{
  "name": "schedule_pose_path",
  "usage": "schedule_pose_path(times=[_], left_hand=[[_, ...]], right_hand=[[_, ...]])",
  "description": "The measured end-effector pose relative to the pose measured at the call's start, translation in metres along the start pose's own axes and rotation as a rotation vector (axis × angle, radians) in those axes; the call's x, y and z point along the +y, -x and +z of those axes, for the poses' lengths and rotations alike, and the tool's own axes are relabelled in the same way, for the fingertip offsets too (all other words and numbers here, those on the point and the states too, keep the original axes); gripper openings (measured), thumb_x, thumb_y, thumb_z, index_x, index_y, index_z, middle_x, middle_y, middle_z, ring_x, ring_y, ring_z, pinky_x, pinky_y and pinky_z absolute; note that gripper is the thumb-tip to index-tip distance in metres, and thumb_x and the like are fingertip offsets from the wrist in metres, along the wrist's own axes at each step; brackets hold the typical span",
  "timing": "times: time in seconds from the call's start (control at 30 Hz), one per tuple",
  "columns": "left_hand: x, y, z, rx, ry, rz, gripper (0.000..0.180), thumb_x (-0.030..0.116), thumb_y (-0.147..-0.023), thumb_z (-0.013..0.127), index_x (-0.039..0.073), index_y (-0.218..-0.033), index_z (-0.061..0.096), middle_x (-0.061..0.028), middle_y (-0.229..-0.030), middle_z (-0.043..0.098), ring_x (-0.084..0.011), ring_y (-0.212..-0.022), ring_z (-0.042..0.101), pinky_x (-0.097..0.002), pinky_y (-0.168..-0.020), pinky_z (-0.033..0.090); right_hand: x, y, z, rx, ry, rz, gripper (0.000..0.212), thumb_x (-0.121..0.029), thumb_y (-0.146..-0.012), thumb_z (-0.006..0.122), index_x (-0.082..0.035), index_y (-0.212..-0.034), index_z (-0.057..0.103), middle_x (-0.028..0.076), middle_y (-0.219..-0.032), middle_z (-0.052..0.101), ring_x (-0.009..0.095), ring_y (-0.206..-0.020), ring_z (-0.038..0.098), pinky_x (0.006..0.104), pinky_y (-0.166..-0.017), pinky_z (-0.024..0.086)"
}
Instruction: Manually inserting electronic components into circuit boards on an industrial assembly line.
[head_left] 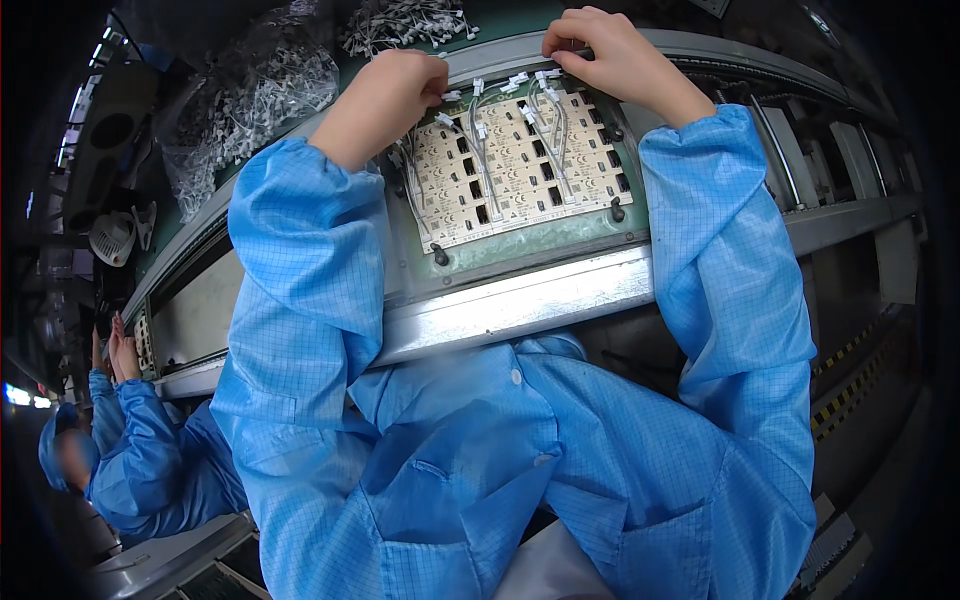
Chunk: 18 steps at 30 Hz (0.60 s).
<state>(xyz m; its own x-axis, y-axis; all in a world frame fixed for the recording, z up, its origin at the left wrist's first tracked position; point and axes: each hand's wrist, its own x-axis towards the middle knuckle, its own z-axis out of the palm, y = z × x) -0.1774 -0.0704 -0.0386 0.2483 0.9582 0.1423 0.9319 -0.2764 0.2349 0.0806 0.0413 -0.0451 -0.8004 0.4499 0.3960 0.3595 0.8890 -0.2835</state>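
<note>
A panel of white circuit boards lies on a green fixture plate, with rows of black components on it. Grey wire leads with white connectors run across the panel, their plugs gathered toward its far edge. At the far left corner is my left hand, its fingers curled together beside a white plug; what they pinch is hidden. My right hand is over the far right edge, thumb and fingers bent inward just above another white plug. Whether it holds a lead is too small to make out.
Clear bags of white-tipped leads lie at the left, and a loose pile of leads is beyond the panel. A metal rail runs along the near side. Another person in blue works at far left, beside a small white fan.
</note>
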Motion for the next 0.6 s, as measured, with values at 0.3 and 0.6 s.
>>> schedule_pose_path(times=[0.3, 0.6], left_hand=[[-0.011, 0.017, 0.004, 0.120, 0.037, 0.190, 0.010, 0.003, -0.083, 0.067, 0.001, -0.093, 0.069, -0.0136, -0.089, 0.067, -0.0335, -0.083, 0.067, -0.0400, -0.075, 0.053], [-0.011, 0.035, 0.001, 0.222, 0.187, 0.074, 0.018, 0.000, -0.087, 0.066, 0.001, -0.105, 0.066, -0.0130, -0.094, 0.070, -0.0266, -0.089, 0.070, -0.0352, -0.078, 0.055]], right_hand=[[0.001, 0.000, -0.004, -0.005, 0.014, -0.024, 0.015, -0.019, -0.083, 0.061, -0.007, -0.086, 0.070, 0.009, -0.087, 0.064, 0.029, -0.094, 0.060, 0.0406, -0.081, 0.045], [-0.052, -0.027, 0.027, 0.100, -0.035, -0.240, 0.015, -0.010, -0.086, 0.063, -0.007, -0.099, 0.069, 0.007, -0.094, 0.065, 0.026, -0.097, 0.060, 0.0385, -0.084, 0.046]])
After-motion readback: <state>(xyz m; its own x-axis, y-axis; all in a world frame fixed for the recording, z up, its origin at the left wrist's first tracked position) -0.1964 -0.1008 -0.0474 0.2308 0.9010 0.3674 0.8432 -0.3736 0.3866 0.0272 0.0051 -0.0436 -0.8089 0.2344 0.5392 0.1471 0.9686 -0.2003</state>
